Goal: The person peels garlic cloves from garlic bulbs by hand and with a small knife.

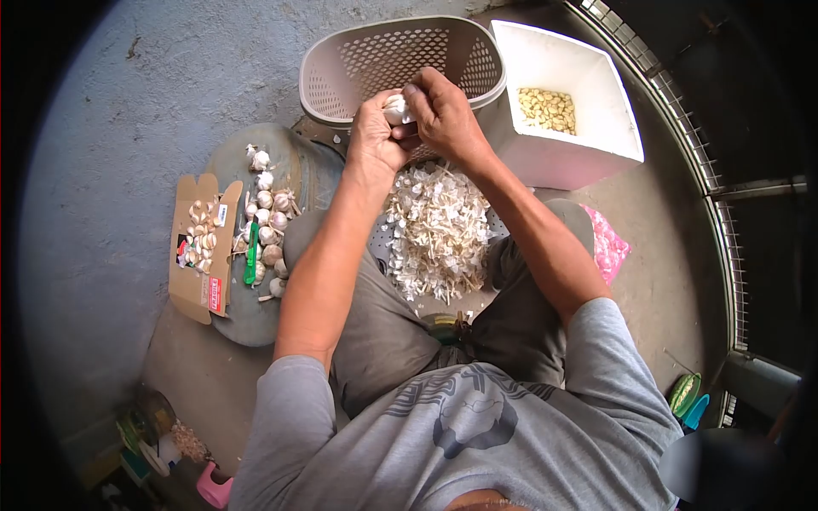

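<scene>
My left hand (376, 136) is wrapped round a white garlic bulb (396, 109), above the near rim of the grey perforated basket (328, 115). Against the bulb's right side, my right hand (441, 117) has its fingers curled in a pinch; what lies between them is hidden. Below both hands is a large heap of garlic skins (436, 230). To the left, whole garlic bulbs (264, 199) and a green cutter (251, 254) lie on a round grey surface (234, 157). Separated cloves (201, 232) sit in an open cardboard box (184, 285).
A white foam box (554, 162) holding pale cloves (548, 111) stands right of the basket. A pink bag (607, 243) lies by my right knee. Green and blue containers (684, 394) are at the lower right, and a pink item (213, 485) is at the lower left.
</scene>
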`<state>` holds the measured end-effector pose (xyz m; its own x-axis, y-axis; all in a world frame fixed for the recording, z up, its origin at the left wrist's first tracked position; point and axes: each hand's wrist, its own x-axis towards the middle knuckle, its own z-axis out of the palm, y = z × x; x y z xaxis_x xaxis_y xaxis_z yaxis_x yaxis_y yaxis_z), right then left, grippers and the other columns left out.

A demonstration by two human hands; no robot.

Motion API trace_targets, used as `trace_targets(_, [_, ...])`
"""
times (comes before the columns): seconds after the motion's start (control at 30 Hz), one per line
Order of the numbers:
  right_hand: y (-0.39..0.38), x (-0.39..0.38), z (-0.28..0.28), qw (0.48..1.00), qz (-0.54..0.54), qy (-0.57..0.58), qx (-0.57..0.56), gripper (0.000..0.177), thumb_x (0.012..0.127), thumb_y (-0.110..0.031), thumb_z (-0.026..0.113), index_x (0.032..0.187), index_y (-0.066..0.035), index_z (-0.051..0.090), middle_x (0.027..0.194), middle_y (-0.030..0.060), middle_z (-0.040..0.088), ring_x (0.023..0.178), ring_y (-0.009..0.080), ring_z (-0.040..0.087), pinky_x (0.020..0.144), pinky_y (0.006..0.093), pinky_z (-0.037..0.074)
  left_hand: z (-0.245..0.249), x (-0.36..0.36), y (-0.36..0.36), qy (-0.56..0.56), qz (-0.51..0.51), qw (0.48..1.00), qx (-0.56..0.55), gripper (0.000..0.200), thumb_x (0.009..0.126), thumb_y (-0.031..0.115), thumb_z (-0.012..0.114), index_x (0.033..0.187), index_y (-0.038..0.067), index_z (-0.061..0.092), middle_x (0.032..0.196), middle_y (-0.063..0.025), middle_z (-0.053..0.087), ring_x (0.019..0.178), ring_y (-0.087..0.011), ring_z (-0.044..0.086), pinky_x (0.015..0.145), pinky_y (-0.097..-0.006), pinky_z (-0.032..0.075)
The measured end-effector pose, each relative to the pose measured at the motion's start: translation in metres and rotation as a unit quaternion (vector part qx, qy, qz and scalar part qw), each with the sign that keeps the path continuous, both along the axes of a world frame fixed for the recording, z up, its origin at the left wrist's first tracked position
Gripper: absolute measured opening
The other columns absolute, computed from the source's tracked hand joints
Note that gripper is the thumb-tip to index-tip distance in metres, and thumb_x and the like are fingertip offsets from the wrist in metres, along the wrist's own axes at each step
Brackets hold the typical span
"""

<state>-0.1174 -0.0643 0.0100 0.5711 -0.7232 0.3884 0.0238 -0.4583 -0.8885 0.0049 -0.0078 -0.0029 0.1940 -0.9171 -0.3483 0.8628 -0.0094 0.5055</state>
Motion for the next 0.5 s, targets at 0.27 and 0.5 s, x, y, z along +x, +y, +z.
trace_targets(0.27, [-0.02,-0.026,0.012,0.987,0.063,0.072,0.131,0.024,0.105,-0.028,0.062,0.103,-0.003,0.06,0.074,-0.0021,0.054,0.064,0.005,0.046,0.052,0.0247,0.037,0.004,-0.017,-0.004,-0.272,0.159,0.949,-0.01,0.033,0.103,0.039,0.061,0.09,0.009,0.06,0.071,0.0004,0.059,0.053,-0.0087,0.054,0.041,-0.0247,0.04])
trace_targets(0.5, [-0.019,-0.027,0.01,0.99,0.052,0.128,-0.03,0.019,0.098,-0.015,0.068,0.094,0.003,0.063,0.072,0.0152,0.063,0.068,0.0165,0.06,0.066,0.0363,0.05,0.003,-0.016,-0.005,-0.321,0.109,0.94,-0.03,0.043,0.102,0.048,0.063,0.09,0.007,0.061,0.077,-0.0001,0.059,0.057,-0.0078,0.054,0.046,-0.0215,0.043])
